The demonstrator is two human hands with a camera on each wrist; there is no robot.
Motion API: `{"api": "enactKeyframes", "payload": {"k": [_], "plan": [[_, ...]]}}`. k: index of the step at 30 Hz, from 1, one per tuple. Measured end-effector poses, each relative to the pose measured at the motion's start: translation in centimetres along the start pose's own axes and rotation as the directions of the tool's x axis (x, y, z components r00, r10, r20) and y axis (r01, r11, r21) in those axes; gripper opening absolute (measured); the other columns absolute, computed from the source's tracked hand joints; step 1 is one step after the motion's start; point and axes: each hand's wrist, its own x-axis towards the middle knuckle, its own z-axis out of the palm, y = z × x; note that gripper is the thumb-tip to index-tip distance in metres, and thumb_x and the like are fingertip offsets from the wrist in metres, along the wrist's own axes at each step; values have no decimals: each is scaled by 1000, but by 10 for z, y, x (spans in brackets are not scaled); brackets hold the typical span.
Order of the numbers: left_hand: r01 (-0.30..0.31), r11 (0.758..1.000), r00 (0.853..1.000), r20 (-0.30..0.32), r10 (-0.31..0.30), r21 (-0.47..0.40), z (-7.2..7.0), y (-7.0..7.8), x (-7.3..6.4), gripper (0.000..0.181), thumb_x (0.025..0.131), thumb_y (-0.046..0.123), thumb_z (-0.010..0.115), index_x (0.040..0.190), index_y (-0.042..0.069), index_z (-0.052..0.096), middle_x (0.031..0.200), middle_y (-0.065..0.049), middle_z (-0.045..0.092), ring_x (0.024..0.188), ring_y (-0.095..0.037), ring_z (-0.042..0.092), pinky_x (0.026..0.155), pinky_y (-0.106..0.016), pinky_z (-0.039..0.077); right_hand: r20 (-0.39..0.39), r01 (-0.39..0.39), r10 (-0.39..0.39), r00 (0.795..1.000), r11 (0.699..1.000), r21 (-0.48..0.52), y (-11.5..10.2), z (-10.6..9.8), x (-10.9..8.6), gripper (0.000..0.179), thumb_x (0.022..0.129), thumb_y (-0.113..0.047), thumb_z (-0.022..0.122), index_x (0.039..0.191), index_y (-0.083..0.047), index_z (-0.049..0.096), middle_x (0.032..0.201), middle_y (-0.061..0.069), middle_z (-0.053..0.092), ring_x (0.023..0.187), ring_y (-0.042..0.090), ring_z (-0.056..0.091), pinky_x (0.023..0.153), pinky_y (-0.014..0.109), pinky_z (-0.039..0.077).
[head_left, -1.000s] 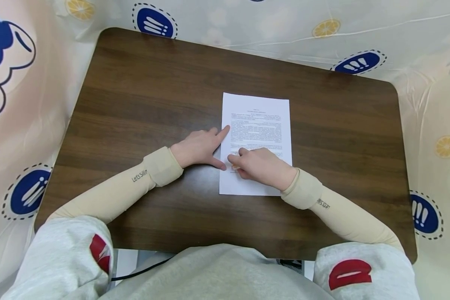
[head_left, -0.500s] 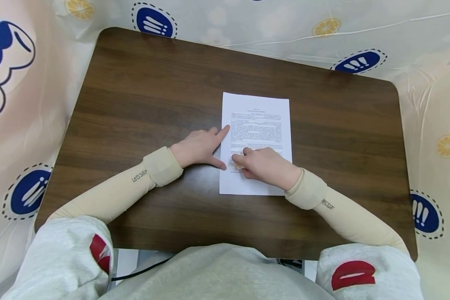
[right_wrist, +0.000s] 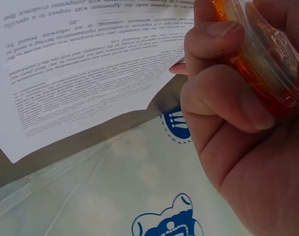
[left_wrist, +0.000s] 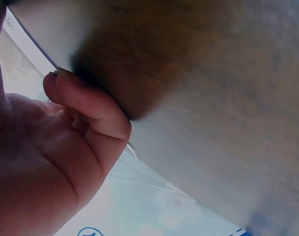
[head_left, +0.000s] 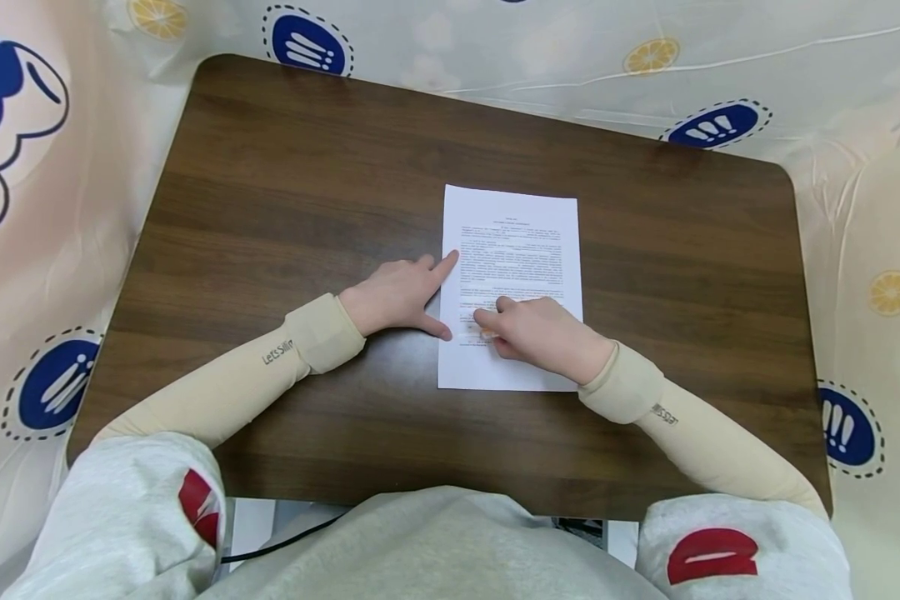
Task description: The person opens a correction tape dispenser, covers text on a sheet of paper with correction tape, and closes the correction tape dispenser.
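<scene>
A white printed sheet of paper lies on the table, right of centre. At its left edge, my left hand rests with thumb and index finger spread, their tips on the margin. Its other fingers look curled in the left wrist view. My right hand grips a correction tape over the lower printed lines. Its casing is see-through orange, with a pale reel inside. Fingers are wrapped round it, and only a bit of orange shows in the head view. The tape's tip is hidden.
Under the paper is a dark brown wooden table with rounded corners. A pale patterned sheet hangs around its back and sides. Below the front edge runs a black cable.
My right hand has slid steadily rightward across the lower lines with the correction tape in its grip. My left hand and the paper stay where they were.
</scene>
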Motion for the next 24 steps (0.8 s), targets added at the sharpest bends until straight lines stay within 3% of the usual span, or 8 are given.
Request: {"api": "enactKeyframes", "payload": {"k": [11,24], "plan": [[5,1000,1000,3,-5,-1,1,0,1,125,78,68,82,166,4,19,120,-20,59,85,-30,59,74,-41,53,-51,11,-12,999,1000,-12,4,4,-8,18,96,-13,75,110,-10,63,80,8,59,48,17,41,47,28,35],[15,1000,1000,13,-15,-5,0,1,2,124,79,66,82,166,5,18,117,-18,59,84,-29,58,73,-39,51,-68,12,-13,998,1000,-13,10,7,-16,18,96,-12,75,109,-10,63,79,8,58,49,16,41,46,28,35]]}}
